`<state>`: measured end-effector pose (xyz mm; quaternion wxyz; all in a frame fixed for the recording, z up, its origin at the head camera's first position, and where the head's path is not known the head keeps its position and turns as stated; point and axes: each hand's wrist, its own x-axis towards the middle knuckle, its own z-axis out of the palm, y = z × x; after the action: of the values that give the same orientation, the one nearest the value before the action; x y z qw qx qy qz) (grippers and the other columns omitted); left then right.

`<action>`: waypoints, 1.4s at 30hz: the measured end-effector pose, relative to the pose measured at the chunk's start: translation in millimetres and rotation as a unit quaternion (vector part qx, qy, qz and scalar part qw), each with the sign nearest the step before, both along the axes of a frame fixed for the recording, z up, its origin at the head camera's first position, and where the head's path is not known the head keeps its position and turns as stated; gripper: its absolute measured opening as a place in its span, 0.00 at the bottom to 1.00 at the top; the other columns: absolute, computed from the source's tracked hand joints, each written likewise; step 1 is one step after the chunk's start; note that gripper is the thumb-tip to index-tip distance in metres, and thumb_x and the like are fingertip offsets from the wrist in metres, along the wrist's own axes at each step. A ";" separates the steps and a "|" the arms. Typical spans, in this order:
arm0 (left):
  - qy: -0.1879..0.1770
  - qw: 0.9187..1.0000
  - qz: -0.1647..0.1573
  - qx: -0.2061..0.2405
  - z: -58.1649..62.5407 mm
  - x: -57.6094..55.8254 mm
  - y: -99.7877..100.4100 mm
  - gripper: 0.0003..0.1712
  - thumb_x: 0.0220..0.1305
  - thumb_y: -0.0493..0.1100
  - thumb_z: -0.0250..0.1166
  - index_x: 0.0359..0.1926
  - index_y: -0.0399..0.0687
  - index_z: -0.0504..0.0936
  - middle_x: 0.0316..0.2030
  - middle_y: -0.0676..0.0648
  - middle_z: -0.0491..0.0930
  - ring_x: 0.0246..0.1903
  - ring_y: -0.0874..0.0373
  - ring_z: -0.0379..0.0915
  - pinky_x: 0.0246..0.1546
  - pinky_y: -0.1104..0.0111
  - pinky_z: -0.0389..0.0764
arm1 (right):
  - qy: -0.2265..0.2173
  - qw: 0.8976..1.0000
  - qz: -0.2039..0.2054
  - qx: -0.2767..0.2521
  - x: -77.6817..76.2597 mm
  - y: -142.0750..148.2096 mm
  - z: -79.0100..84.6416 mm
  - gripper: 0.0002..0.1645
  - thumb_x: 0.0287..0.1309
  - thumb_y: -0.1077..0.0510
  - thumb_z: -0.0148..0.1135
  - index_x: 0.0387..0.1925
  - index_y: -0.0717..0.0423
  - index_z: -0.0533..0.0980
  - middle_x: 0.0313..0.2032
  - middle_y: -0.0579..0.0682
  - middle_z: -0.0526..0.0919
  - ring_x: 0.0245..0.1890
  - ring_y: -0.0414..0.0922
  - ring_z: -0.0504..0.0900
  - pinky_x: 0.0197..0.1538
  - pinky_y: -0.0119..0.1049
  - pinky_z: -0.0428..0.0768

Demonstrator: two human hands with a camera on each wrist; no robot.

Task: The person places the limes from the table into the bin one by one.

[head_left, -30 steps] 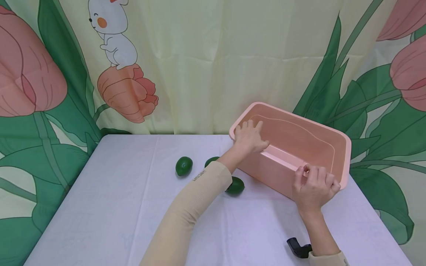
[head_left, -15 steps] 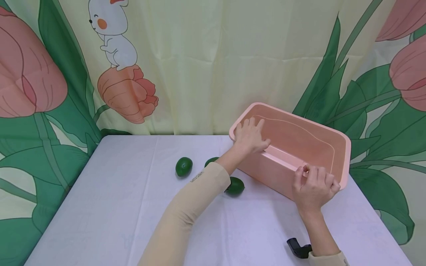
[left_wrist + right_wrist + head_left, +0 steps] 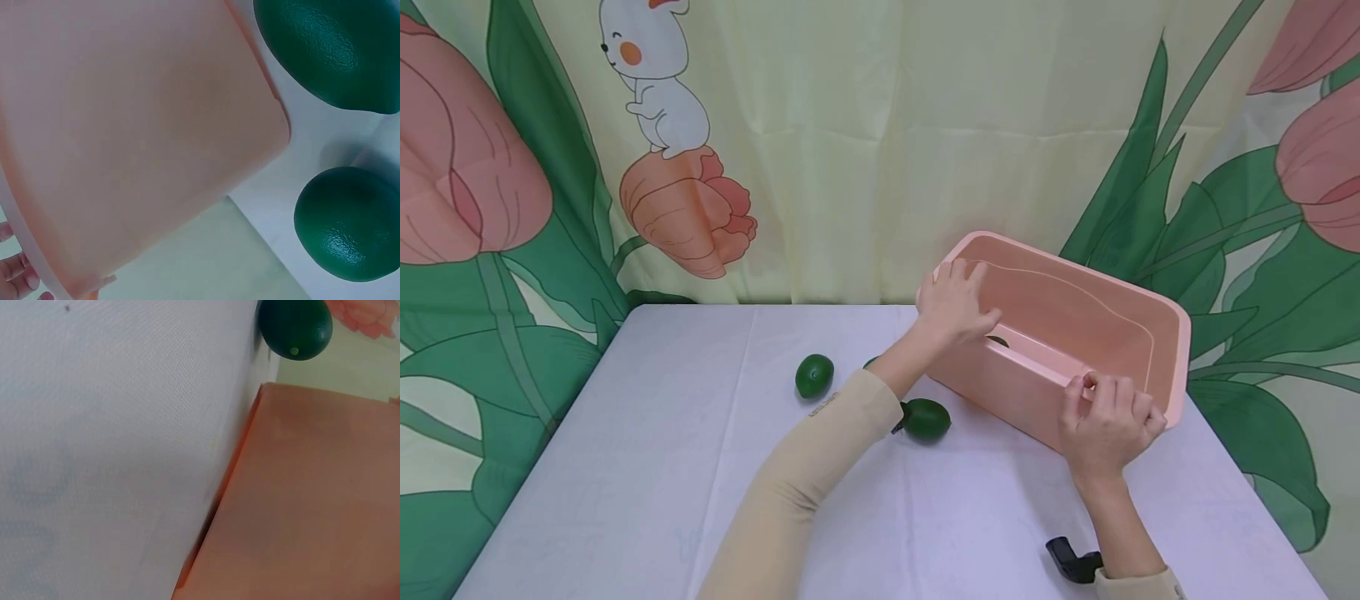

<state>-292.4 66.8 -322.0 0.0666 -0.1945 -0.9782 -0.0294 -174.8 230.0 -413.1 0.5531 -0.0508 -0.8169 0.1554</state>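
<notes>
A pink plastic bin (image 3: 1075, 266) stands at the right of the table. Over its left end is my left hand (image 3: 953, 304), fingers spread and nothing held between them. A sliver of a green lime (image 3: 997, 340) shows inside the bin beside that hand. My right hand (image 3: 1108, 421) grips the front rim near the right corner with curled fingers. In the left wrist view, fingertips (image 3: 19, 275) lie at the bin's rim, and two limes are outside its wall: a larger-looking lime (image 3: 331, 50) and a rounder lime (image 3: 350, 225).
On the white tablecloth (image 3: 647, 467), one lime (image 3: 815, 376) sits left of the bin and another lime (image 3: 927, 420) lies before it. A third is mostly hidden by my left forearm. A black mount (image 3: 1072, 562) is at my right wrist. A printed curtain (image 3: 820, 150) hangs behind.
My left hand has shifted slightly left and back toward the bin's left rim, exposing the lime inside. The right hand and the bin stay in place.
</notes>
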 end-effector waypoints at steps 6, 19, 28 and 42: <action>0.012 0.999 0.002 0.044 0.5 3.4 -13.8 0.35 0.57 0.65 0.47 0.64 0.60 0.57 0.57 0.51 0.62 0.55 0.56 0.59 0.51 0.62 0.61 | -0.002 1.000 0.001 0.000 0.8 -0.9 0.1 0.25 0.58 0.48 0.44 0.28 0.69 0.72 0.28 0.64 0.72 0.32 0.61 0.66 0.42 0.58 0.55; 0.044 0.996 0.029 0.073 -5.2 10.8 -39.4 0.36 0.54 0.64 0.49 0.63 0.59 0.59 0.49 0.50 0.67 0.50 0.55 0.61 0.44 0.62 0.62 | 0.007 1.000 -0.006 0.000 1.4 -2.4 1.3 0.25 0.58 0.48 0.44 0.27 0.69 0.73 0.27 0.65 0.72 0.32 0.61 0.66 0.42 0.58 0.55; 0.045 0.995 0.043 0.071 -12.4 20.4 -55.7 0.35 0.56 0.68 0.46 0.60 0.58 0.62 0.49 0.50 0.67 0.51 0.55 0.61 0.43 0.63 0.62 | 0.004 1.000 -0.002 -0.001 3.2 -3.2 1.4 0.24 0.58 0.49 0.45 0.28 0.69 0.73 0.27 0.64 0.72 0.32 0.61 0.66 0.42 0.57 0.55; 0.055 0.989 0.067 0.117 -26.3 33.3 -80.9 0.30 0.56 0.62 0.45 0.57 0.56 0.65 0.46 0.49 0.67 0.45 0.53 0.60 0.42 0.61 0.62 | -0.006 1.000 -0.001 -0.001 3.7 -2.6 1.4 0.19 0.54 0.54 0.50 0.29 0.69 0.73 0.28 0.65 0.73 0.33 0.62 0.67 0.44 0.58 0.56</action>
<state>-259.1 -14.1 -348.3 0.1449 -0.1207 -0.9736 -0.1284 -171.1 227.4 -411.6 0.5484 -0.0525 -0.8200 0.1552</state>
